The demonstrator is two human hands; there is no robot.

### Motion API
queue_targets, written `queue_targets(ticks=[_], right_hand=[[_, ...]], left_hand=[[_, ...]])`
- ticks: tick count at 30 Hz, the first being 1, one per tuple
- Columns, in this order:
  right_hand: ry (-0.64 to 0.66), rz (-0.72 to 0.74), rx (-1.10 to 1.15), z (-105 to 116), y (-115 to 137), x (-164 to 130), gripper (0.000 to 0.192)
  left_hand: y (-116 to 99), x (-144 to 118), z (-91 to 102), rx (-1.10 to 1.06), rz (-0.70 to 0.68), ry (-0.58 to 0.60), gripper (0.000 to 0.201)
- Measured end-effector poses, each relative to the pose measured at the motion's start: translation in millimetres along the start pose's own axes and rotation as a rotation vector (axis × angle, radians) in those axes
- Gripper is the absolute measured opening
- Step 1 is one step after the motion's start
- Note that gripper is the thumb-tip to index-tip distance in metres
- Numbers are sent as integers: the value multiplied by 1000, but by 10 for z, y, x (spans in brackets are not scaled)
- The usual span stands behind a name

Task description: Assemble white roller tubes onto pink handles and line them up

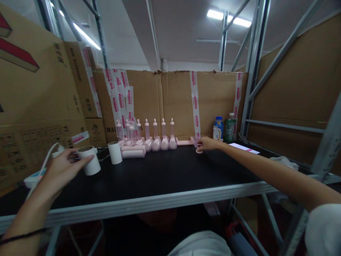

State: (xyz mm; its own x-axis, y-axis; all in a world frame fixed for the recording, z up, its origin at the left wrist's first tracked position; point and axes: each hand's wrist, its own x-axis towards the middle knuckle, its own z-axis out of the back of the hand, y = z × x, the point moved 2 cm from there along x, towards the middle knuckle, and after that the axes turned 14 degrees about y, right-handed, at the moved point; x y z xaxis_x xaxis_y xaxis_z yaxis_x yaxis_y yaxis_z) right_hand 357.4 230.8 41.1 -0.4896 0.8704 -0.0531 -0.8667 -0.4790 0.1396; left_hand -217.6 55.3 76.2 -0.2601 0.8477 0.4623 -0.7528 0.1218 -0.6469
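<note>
My left hand [61,170] grips a white roll [89,160] at the left of the black table [165,177], holding it tilted just above the surface. A second white roll [115,152] stands upright a little to its right. My right hand [208,143] reaches far across the table and closes on a small pink part [199,148] at the right end of a row of pink lint rollers [149,138] standing along the back. Two pink rollers [133,152] lie flat in front of that row.
Cardboard walls with pink tape surround the table on the left, back and right. A blue bottle [218,128] and a green bottle [230,128] stand at the back right beside a white paper [243,148]. A white cable and device [34,177] lie far left. Metal shelf frame [253,71] rises at right.
</note>
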Motion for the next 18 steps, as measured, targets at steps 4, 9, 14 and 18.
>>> queue_targets(ticks=[4,9,14,18], right_hand=[[-15,17,-28,10,131,-52,23],[-46,114,-21,-82,739,26,23],[-118,368,73,-161,1581,200,21],[-169,449,153,-17,1792,141,19]], left_hand=[[-174,-202,-182,-207,-55,45,73],[-511,-409,-449,-352,-122,166,69],[-693,-503,-637,-298,-218,191,62],[-715,-554,-706,-276,-252,208,57]])
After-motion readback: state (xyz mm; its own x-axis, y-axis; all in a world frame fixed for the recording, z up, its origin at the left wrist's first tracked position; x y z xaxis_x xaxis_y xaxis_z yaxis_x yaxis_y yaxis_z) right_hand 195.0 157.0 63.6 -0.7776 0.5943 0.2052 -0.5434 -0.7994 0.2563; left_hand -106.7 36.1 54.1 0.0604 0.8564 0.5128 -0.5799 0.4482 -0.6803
